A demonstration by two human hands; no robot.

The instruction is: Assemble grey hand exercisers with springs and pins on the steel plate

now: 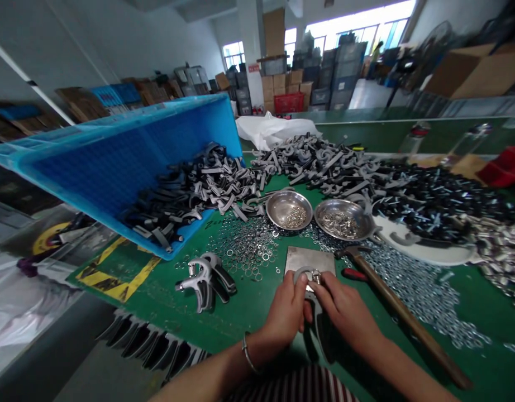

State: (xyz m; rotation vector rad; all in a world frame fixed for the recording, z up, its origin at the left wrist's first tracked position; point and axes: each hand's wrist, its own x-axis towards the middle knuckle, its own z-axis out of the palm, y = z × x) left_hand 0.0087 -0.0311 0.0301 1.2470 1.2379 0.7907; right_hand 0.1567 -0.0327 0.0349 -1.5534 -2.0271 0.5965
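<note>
In the head view, the metal plate (310, 258) was the landmark. The grey-and-black handled piece (323, 329) had its curved head at the plate's near edge, its handles pointing toward the wearer; whether the head touched the plate could not be told. The left hand (289, 307) grasped the piece with its thumb on the curved head, and the right hand (349, 304) pinched it beside the coil spring (316, 277). The step looked like settling that spring; doing it well seemed to call for a steady left grip, pressure straight along the coil and fingertips kept out of the closing gap, lest it pop loose.

Just right of the plate, the hammer (402, 312) and the red-handled tool (354, 274) limited the right elbow's swing. Beyond the plate's far edge, the left bowl (277, 207) and the right bowl (323, 211) stood close enough to be knocked. Left of it lay loose rings (249, 251), and farther left two sprung pieces (205, 282). The easiest room for moving appeared to be left of the plate and nearer the wearer, on the green table (249, 307), short of its front edge.
</note>
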